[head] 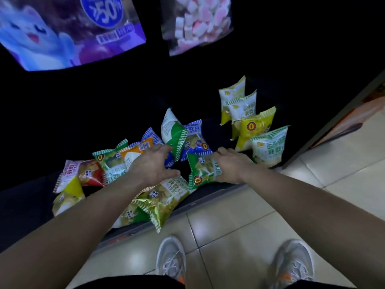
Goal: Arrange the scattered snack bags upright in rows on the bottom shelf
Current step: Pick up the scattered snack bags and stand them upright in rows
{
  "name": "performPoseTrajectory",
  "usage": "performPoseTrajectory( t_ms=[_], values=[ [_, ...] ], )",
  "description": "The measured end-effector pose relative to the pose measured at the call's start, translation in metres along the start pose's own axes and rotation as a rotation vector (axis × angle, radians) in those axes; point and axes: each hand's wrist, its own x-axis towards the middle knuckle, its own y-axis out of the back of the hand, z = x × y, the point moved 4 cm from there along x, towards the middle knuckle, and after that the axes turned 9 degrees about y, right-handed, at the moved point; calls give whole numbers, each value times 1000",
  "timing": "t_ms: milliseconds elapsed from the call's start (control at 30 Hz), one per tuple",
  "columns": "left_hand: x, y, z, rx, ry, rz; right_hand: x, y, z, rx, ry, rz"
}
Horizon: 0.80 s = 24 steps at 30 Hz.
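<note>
Several snack bags lie scattered on the dark bottom shelf (pixel 208 198). My left hand (pixel 153 163) reaches over an orange bag (pixel 133 152) and its fingertips pinch the lower edge of a green-and-white bag (pixel 173 130) that stands tilted. My right hand (pixel 230 166) grips the right side of a green bag (pixel 201 172) lying near the shelf's front edge. A blue bag (pixel 196 140) lies between both hands. At the right, several white, yellow and green bags (pixel 250 126) stand upright in a row. Red (pixel 83 174) and gold-green (pixel 158 202) bags lie flat at the left and front.
The shelf's metal front lip runs diagonally above pale floor tiles (pixel 239 226). My two grey shoes (pixel 170 261) stand on the tiles. A dark upright panel (pixel 333 113) bounds the shelf at the right. Larger packs, purple (pixel 68 30) and pink-white (pixel 198 21), sit above.
</note>
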Motion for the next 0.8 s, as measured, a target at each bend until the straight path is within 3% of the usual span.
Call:
performPoseTrajectory(
  t_ms=[400, 567, 800],
  values=[
    [16, -29, -23, -208, 20, -42, 59, -57, 15, -79, 8, 138],
    [14, -27, -9, -349, 45, -45, 30, -35, 13, 186, -111, 292],
    [12, -9, 33, -885, 98, -128, -8, 12, -10, 450, -168, 546]
  ],
)
